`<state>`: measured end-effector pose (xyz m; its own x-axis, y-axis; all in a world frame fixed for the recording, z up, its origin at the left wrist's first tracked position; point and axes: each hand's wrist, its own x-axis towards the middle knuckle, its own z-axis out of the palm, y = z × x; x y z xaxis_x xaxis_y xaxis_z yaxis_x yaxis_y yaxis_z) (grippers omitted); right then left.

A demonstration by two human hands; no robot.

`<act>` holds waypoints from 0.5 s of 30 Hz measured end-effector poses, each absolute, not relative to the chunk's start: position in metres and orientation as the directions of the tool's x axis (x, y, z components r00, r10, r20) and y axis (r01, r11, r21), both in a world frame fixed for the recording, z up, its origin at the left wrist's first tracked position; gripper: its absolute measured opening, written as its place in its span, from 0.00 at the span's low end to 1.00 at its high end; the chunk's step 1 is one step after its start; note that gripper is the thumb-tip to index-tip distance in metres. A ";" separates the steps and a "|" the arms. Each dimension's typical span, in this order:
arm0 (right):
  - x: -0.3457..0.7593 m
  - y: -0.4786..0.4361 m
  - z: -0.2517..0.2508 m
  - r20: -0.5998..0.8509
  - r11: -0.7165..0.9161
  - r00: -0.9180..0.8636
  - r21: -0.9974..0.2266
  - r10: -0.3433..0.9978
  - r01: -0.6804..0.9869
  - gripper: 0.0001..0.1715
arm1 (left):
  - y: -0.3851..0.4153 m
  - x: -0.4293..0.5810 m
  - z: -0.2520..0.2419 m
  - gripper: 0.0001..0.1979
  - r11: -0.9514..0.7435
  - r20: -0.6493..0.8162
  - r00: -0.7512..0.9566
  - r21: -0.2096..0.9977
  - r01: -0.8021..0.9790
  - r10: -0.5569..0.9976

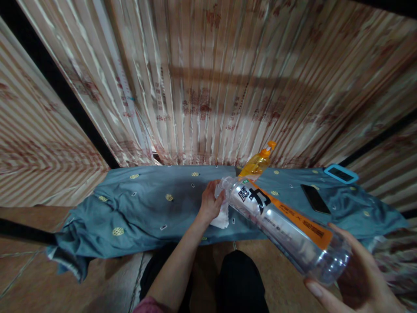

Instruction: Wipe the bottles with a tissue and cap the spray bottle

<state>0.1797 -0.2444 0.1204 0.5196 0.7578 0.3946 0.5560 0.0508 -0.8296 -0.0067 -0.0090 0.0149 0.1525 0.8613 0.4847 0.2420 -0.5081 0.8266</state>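
Observation:
A clear plastic bottle (280, 217) with a silver and orange label is tilted in front of me, its neck toward the middle and its base near me at right. The fingers of my right hand (361, 274) are wrapped round the base. At the neck end, my left hand (210, 202) is closed, with a white tissue (222, 218) hanging below its fingers. Whether those fingers also touch the bottle's mouth, I cannot tell. Just behind the bottle stands a yellow see-through bottle (256, 165) with an orange pump top, its lower part hidden.
A grey-blue patterned cloth (150, 217) covers the low surface. On its right side lie a black phone (315, 199) and a blue-framed device (341, 173). Striped curtains (202, 87) hang behind, with dark poles (61, 87) on the sides. My knees (243, 282) are below the front edge.

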 end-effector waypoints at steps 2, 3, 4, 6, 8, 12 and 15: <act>0.180 -0.245 0.121 0.398 0.047 0.514 -0.823 0.760 0.566 0.51 | -0.009 -0.007 0.015 0.23 -0.505 0.480 0.156 0.828 0.244 0.863; 0.180 -0.245 0.121 0.397 0.045 0.513 -0.821 0.761 0.569 0.51 | -0.009 -0.007 0.016 0.23 -0.501 0.477 0.154 0.830 0.245 0.865; 0.180 -0.245 0.121 0.392 0.041 0.514 -0.823 0.763 0.567 0.51 | -0.009 -0.007 0.016 0.22 -0.496 0.473 0.150 0.832 0.247 0.868; 0.180 -0.246 0.122 0.387 0.034 0.516 -0.823 0.764 0.567 0.51 | -0.010 -0.007 0.016 0.22 -0.491 0.469 0.145 0.835 0.249 0.871; 0.180 -0.246 0.122 0.391 0.036 0.515 -0.821 0.763 0.570 0.52 | -0.010 -0.007 0.016 0.22 -0.497 0.475 0.147 0.833 0.244 0.868; 0.179 -0.245 0.121 0.394 0.031 0.521 -0.818 0.757 0.574 0.53 | -0.009 -0.007 0.015 0.24 -0.502 0.478 0.152 0.830 0.242 0.865; 0.179 -0.245 0.121 0.394 0.038 0.519 -0.821 0.758 0.569 0.52 | -0.008 -0.007 0.014 0.25 -0.507 0.486 0.144 0.830 0.231 0.862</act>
<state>0.1795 -0.2451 0.1210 0.5191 0.7583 0.3944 0.5690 0.0377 -0.8215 -0.0066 -0.0083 0.0141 0.1444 0.8620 0.4860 0.2315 -0.5069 0.8303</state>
